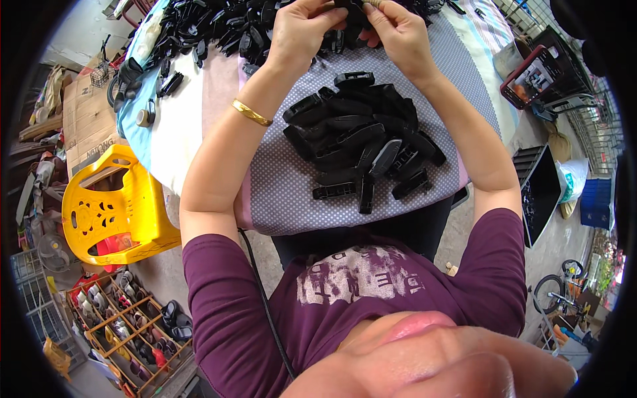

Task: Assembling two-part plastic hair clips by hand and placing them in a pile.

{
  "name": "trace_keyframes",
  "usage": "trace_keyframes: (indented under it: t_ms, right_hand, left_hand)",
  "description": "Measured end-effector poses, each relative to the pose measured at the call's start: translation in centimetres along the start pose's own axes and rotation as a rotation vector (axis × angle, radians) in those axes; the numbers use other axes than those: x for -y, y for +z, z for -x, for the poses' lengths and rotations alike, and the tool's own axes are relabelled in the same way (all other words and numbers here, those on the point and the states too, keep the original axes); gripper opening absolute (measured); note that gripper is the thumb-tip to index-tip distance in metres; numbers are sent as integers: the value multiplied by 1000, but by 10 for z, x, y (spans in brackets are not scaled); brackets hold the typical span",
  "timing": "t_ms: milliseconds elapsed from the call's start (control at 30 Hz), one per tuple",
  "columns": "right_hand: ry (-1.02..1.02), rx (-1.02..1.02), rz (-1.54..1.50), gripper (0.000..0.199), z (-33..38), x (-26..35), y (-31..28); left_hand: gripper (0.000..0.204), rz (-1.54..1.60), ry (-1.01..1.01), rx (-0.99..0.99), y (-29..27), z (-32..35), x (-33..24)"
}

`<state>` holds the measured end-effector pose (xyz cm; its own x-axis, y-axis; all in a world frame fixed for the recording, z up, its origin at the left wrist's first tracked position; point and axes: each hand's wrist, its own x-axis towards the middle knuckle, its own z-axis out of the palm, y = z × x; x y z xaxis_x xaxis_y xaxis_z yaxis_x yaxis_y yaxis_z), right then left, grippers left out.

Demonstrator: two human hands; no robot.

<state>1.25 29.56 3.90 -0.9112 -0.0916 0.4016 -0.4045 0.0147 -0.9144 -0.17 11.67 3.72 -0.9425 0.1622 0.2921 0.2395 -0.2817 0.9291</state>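
Both my arms stretch to the far side of the cloth-covered table. My left hand (pixel 300 32) and my right hand (pixel 401 34) pinch a small black plastic piece (pixel 353 14) between them; its upper part is cut off by the frame's edge. Fingers curl at the thumbs, partly hidden. Behind and beside my hands spreads a big heap of black plastic parts (pixel 229 30). Closer to me, between my forearms, lies a smaller pile of black oblong plastic parts (pixel 358 132), one showing a shiny grey face. A gold bangle (pixel 251 113) circles my left wrist.
A yellow plastic chair (pixel 119 205) stands at the table's left. On the right, a phone (pixel 531 77) is propped up beside the table, above a black crate (pixel 539 189). Shoes fill a wooden rack (pixel 126 325) at lower left. A black cable (pixel 257 278) runs down my front.
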Motion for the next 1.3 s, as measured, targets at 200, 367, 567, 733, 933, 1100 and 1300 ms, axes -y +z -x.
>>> trace_keyframes:
  t_ms: [200,367,567,733,933,1100,1300]
  right_hand:
    - [-477,-79,385,13,0,7,-4]
    - [-948,-101,145,11,-12,-4,2]
    - [102,370,-83,18,-8,0,-11]
    - [2,254,97,13,9,23,-6]
    - [197,712,210,29,-25,28,-47]
    - [-39,156,790,31,-68,-27,-145]
    - [13,262,1006,34,-72,-61,-137]
  left_hand:
    - [30,56,35,-81,28,16,-11]
    - [28,7,47,-58,16,11,0]
    - [25,111,39,105,3,6,-17]
    - [23,119,101,158,2,9,-23]
    - [35,-508,110,315,-19,2,-38]
    - [45,-928,18,865,31,19,-67]
    - [36,-1295,69,519,68,-13,-26]
